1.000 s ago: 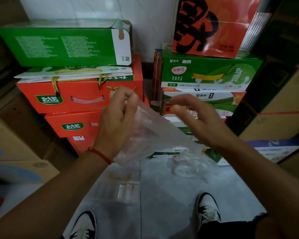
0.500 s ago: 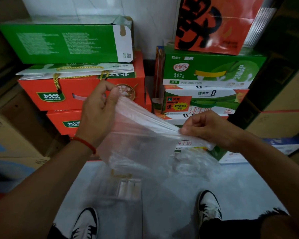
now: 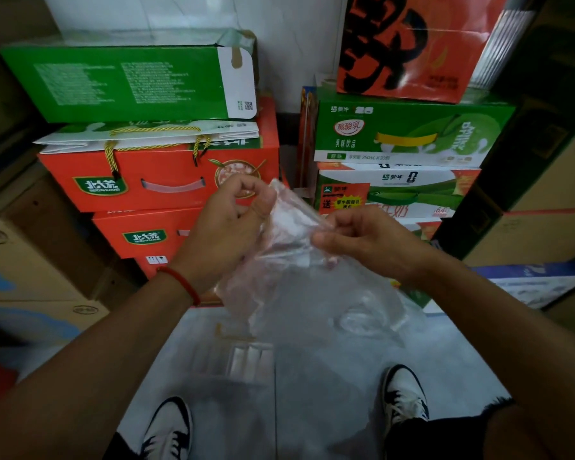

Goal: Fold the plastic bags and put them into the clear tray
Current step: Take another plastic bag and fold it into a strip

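Both forearms reach in from the lower corners — the left from 8 o'clock, the right from 4 o'clock — and meet near the centre of the view. The left hand (image 3: 228,227), back of the hand up and a red string bracelet (image 3: 183,283) on the wrist, curls its fingers and thumb onto the upper edge of the clear plastic bag (image 3: 289,260). The right hand (image 3: 367,242), just beside it at 3 o'clock, pinches the same bag with bent fingers and thumb. The bag hangs between them, its loose part sagging toward 5 o'clock above the grey floor (image 3: 329,386). Below, at 6 o'clock — the clear tray (image 3: 243,360) sits on the floor, pale folded pieces in it, between two black-and-white shoes (image 3: 402,398). Stacked red and green cartons (image 3: 166,180) fill the far side.
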`<state>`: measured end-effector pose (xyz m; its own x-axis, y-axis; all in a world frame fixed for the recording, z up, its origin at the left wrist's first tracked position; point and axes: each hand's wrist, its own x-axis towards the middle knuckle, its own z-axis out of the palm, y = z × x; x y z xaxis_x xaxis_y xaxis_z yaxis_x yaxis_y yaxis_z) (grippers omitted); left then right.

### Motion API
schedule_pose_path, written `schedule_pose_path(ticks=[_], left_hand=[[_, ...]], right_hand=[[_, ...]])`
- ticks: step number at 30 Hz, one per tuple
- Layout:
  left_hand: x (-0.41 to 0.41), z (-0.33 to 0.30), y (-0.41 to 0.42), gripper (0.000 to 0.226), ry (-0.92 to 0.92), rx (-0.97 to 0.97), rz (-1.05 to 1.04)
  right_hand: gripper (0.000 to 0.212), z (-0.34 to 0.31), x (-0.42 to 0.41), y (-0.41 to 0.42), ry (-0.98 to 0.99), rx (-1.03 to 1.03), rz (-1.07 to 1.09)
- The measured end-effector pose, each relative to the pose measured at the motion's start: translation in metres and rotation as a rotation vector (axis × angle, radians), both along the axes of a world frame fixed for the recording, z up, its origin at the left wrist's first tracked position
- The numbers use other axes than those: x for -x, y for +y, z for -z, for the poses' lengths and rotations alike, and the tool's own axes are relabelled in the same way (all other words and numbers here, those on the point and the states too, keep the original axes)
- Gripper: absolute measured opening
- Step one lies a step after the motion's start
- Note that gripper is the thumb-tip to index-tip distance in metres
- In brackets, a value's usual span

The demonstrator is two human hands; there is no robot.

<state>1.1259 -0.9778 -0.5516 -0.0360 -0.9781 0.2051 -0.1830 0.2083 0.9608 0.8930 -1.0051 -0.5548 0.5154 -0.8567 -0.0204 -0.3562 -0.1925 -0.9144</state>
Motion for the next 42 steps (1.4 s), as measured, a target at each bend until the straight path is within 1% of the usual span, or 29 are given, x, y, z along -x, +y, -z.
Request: schedule_pose_path(ticks=[3, 4, 6, 7, 9, 10, 11, 14, 15, 16, 17, 18, 19, 20, 21, 22, 24, 26, 27, 28, 29, 30, 31, 33, 35, 37, 40, 42], left_hand=[[-0.019, 0.005, 0.003, 0.043, -0.046, -0.281, 0.106], [-0.023, 0.008, 0.005, 0.044, -0.053, -0.337, 0.143], [-0.025, 0.011, 0.009, 0.042, -0.033, -0.364, 0.167], [-0.025, 0.011, 0.01, 0.042, -0.006, -0.357, 0.141], [-0.025, 0.008, 0.008, 0.038, 0.083, -0.339, 0.054], [-0.024, 0.005, 0.007, 0.035, 0.138, -0.342, 0.014], [-0.023, 0.004, 0.005, 0.031, 0.187, -0.353, -0.018], [-0.019, 0.003, 0.002, 0.023, 0.313, -0.409, -0.104], [-0.016, 0.003, 0.003, 0.021, 0.352, -0.427, -0.12], [-0.013, 0.003, 0.004, 0.02, 0.39, -0.437, -0.125], [-0.01, 0.003, 0.005, 0.019, 0.425, -0.441, -0.122], [-0.007, 0.002, 0.006, 0.018, 0.453, -0.439, -0.121], [-0.005, 0.002, 0.007, 0.016, 0.452, -0.437, -0.134], [-0.005, 0.001, 0.007, 0.014, 0.406, -0.428, -0.16], [-0.006, 0.001, 0.006, 0.013, 0.309, -0.404, -0.196], [-0.01, 0.002, 0.005, 0.014, 0.173, -0.364, -0.235], [-0.02, 0.004, 0.003, 0.018, -0.097, -0.227, -0.246], [-0.03, 0.008, 0.005, 0.039, -0.345, -0.058, -0.092], [-0.031, 0.011, 0.007, 0.048, -0.438, -0.002, 0.003], [-0.029, 0.013, 0.008, 0.051, -0.472, 0.024, 0.082], [-0.026, 0.016, 0.008, 0.047, -0.438, 0.028, 0.134], [-0.022, 0.018, 0.007, 0.038, -0.37, 0.026, 0.151], [-0.019, 0.019, 0.005, 0.027, -0.299, 0.021, 0.13], [-0.016, 0.018, 0.0, 0.016, -0.19, -0.005, 0.012], [-0.019, 0.017, -0.006, 0.013, -0.147, -0.066, -0.126], [-0.027, 0.016, -0.011, 0.013, -0.132, -0.095, -0.197], [-0.035, 0.013, -0.011, 0.013, -0.113, -0.086, -0.224], [-0.039, 0.014, -0.013, 0.02, -0.07, -0.094, -0.248]], right_hand=[[0.022, 0.002, 0.017, -0.008, -0.026, 0.006, 0.15], [0.025, 0.004, 0.022, -0.01, -0.021, 0.011, 0.193], [0.03, 0.011, 0.028, -0.016, 0.028, 0.034, 0.248], [0.03, 0.015, 0.029, -0.018, 0.071, 0.066, 0.272], [0.034, 0.016, 0.026, -0.02, 0.218, 0.231, 0.312], [0.043, 0.014, 0.023, -0.018, 0.281, 0.32, 0.301], [0.053, 0.009, 0.019, -0.013, 0.297, 0.372, 0.251], [0.083, 0.001, -0.006, 0.011, 0.272, 0.327, 0.028], [0.09, 0.006, -0.016, 0.017, 0.308, 0.315, -0.012], [0.092, 0.014, -0.026, 0.02, 0.333, 0.31, -0.02], [0.087, 0.021, -0.036, 0.021, 0.338, 0.309, -0.008], [0.077, 0.028, -0.043, 0.02, 0.324, 0.309, 0.01], [0.064, 0.032, -0.047, 0.017, 0.302, 0.302, 0.027], [0.054, 0.035, -0.048, 0.012, 0.276, 0.287, 0.043], [0.046, 0.036, -0.045, 0.006, 0.247, 0.254, 0.055], [0.042, 0.036, -0.041, 0.001, 0.222, 0.206, 0.063], [0.04, 0.035, -0.034, -0.005, 0.2, 0.112, 0.058], [0.041, 0.034, -0.029, -0.006, 0.161, 0.041, 0.023], [0.04, 0.032, -0.028, -0.004, 0.132, 0.008, 0.001], [0.039, 0.031, -0.028, -0.003, 0.101, -0.024, -0.015], [0.038, 0.029, -0.028, -0.001, 0.072, -0.061, -0.025], [0.038, 0.027, -0.029, 0.001, 0.056, -0.093, -0.035], [0.037, 0.024, -0.03, 0.003, 0.05, -0.115, -0.047], [0.035, 0.019, -0.027, 0.005, 0.039, -0.127, -0.044], [0.026, 0.013, -0.019, 0.006, -0.01, -0.139, 0.032], [0.02, 0.005, -0.006, 0.003, -0.063, -0.162, 0.113], [0.026, -0.003, 0.014, -0.003, -0.224, -0.286, 0.103], [0.029, -0.006, 0.025, -0.004, -0.252, -0.283, 0.079]])
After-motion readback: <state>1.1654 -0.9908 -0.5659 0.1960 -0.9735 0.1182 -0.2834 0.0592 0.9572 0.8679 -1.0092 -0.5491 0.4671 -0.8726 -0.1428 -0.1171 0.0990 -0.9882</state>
